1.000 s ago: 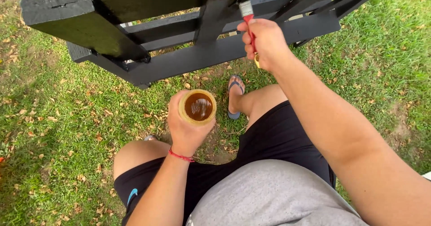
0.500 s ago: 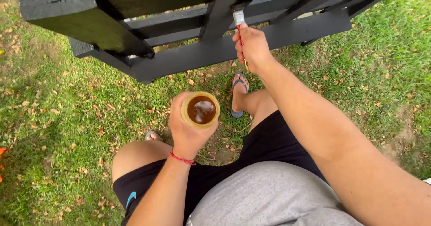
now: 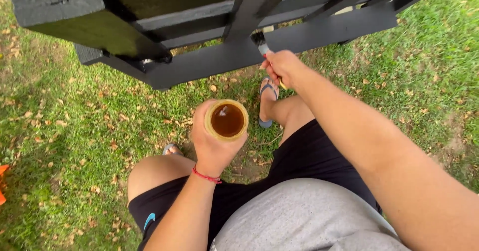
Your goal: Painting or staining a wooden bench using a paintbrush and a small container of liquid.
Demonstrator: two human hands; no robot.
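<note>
1. L hand (image 3: 212, 144): fingers wrapped round a small round open container w/ tan rim and dark brown liquid (image 3: 227, 120). Held upright at mid-frame, above the knees, rim level. Thin red cord bracelet (image 3: 206, 175) on the wrist.

2. R hand (image 3: 282, 66): fingers closed narrow on a small paintbrush w/ dark bristles, metal ferrule and red handle (image 3: 262, 44). Bristle end points up and away, touching or just short of the black-painted wooden frame of flat slats and rails (image 3: 239, 56); exact contact cannot be told. Handle mostly hidden in the fist.

3. Change vs. 1 s ago:
- Brush tip sat higher on the upright slat; it is now lower, at the junction w/ the horizontal rail. R hand has come down and toward the body.
- Container pos. approx. unchanged rel. to L hand; the camera has tilted, so the frame fills more of the top edge.
- Judgement: a downward stroke along the slat is finishing. Brush is near the container, well placed for a reload, but bristles are not in the liquid.

4. Surroundings: person is seated, black shorts (image 3: 309, 166) and grey shirt (image 3: 304, 216), blue-strapped sandal (image 3: 265, 99) on the fwd foot, on green grass w/ scattered dry leaves (image 3: 75, 131). An orange object (image 3: 2, 183) shows at the left edge; kind cannot be told.
</note>
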